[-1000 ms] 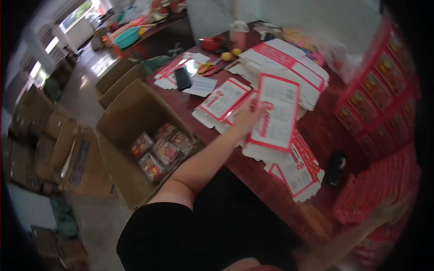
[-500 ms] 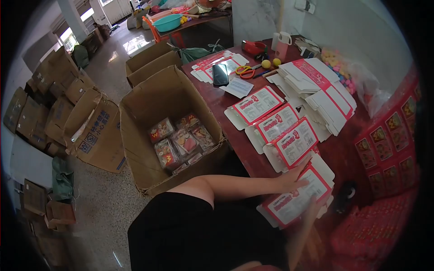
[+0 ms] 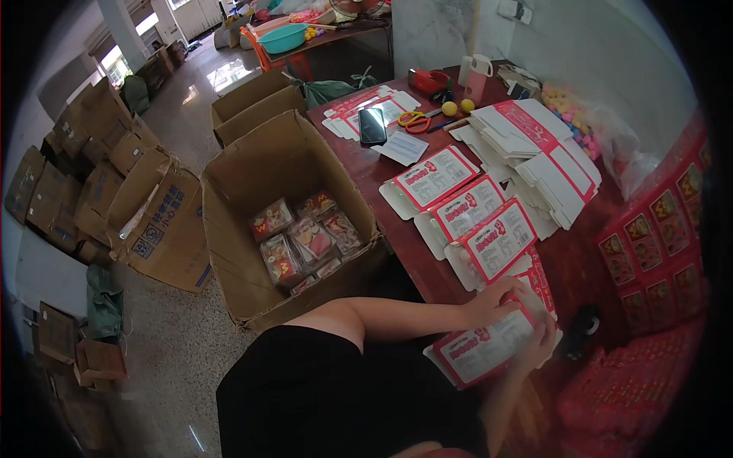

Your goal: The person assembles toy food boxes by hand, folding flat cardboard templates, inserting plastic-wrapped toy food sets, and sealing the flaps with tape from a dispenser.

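Note:
A red-and-white printed carton (image 3: 489, 345) lies near the table's front edge, directly before me, its printed panel facing up. My left hand (image 3: 498, 301) is at the carton's far edge, with fingers bent around its upper end. At the right end, my right hand (image 3: 539, 340) holds the carton, its fingers curled over the end flaps and slightly blurred. Just beyond my hands, several similar cartons (image 3: 498, 238) lie in an overlapping row. Part of another red printed panel (image 3: 539, 284) shows behind my fingers.
An open cardboard box (image 3: 252, 175) with packaged goods stands left of the table. Stacked flat cartons (image 3: 534, 153), a phone (image 3: 372, 126) and yellow-red scissors (image 3: 413, 120) lie farther back. A black tape dispenser (image 3: 584, 330) and red printed packs (image 3: 634, 374) are on the right.
My left hand's fingers have gone from lying extended on the carton to bending at its end. My right hand has moved up and closed around the end. The carton has shifted slightly left.

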A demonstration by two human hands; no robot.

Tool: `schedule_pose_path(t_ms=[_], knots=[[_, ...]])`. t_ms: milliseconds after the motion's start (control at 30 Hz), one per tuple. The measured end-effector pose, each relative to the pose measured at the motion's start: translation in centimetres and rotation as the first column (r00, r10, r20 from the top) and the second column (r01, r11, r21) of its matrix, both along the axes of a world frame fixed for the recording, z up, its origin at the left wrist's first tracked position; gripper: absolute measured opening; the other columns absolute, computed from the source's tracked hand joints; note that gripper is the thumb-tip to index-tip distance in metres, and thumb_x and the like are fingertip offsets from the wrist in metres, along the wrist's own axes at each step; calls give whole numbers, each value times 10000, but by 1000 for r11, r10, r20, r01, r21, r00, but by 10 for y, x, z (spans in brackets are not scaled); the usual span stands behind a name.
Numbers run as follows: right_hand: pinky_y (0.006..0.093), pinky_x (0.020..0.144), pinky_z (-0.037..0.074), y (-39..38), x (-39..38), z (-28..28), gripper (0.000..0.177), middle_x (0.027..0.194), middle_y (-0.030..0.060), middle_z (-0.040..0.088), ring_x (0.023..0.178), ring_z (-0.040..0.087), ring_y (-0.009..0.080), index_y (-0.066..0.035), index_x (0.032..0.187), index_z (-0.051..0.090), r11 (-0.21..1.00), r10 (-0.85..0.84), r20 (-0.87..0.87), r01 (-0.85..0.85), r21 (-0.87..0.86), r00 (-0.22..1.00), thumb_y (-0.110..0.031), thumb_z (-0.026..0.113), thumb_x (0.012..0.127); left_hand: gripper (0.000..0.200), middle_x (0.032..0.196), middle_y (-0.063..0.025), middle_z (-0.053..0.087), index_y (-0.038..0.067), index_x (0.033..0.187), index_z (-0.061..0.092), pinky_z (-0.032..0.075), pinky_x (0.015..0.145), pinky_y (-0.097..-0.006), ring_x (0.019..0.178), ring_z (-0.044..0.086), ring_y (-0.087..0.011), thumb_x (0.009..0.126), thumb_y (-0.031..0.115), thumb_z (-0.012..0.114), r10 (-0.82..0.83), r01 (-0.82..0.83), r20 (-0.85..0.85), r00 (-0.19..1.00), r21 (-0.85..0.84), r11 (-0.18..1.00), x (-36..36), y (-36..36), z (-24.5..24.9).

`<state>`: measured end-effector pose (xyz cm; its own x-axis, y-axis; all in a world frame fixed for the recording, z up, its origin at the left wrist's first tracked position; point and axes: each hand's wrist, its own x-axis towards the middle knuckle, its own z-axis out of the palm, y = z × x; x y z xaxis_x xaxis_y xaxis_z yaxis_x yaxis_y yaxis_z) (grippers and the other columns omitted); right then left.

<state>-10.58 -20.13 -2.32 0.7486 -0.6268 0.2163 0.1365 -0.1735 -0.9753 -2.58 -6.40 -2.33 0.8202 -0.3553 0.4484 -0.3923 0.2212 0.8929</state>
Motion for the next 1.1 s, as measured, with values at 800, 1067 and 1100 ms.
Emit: schedule_pose_path(t_ms=[800, 1067, 1100], knots=[[286, 810, 470, -43, -6, -15, 236, 884, 80, 628, 858, 592, 153, 13, 1034, 575, 934, 276, -5, -267, 237, 961, -191, 548, 921, 250, 939, -68, 664, 30, 1014, 662, 476, 786, -266, 870, 603, -135, 781, 115, 694, -450, 480, -165, 877, 314, 819, 33, 37, 27], [339, 888, 467, -37, -20, 11, 497, 1065, 140, 616, 991, 597, 224, 32, 1266, 450, 919, 271, 108, -290, 265, 957, -344, 485, 944, 204, 869, -71, 661, 14, 969, 652, 490, 753, -260, 857, 607, -135, 792, 106, 695, -248, 328, -399, 883, 147, 933, 49, 35, 22], [343, 875, 482, -40, -16, 1, 528, 1115, 142, 591, 1009, 593, 225, 30, 1294, 415, 905, 89, 245, -181, 384, 965, -364, 469, 947, 178, 844, -75, 654, 7, 932, 650, 492, 735, -264, 840, 606, -138, 797, 113, 695, -181, 233, -573, 799, 19, 972, 50, 40, 38]])
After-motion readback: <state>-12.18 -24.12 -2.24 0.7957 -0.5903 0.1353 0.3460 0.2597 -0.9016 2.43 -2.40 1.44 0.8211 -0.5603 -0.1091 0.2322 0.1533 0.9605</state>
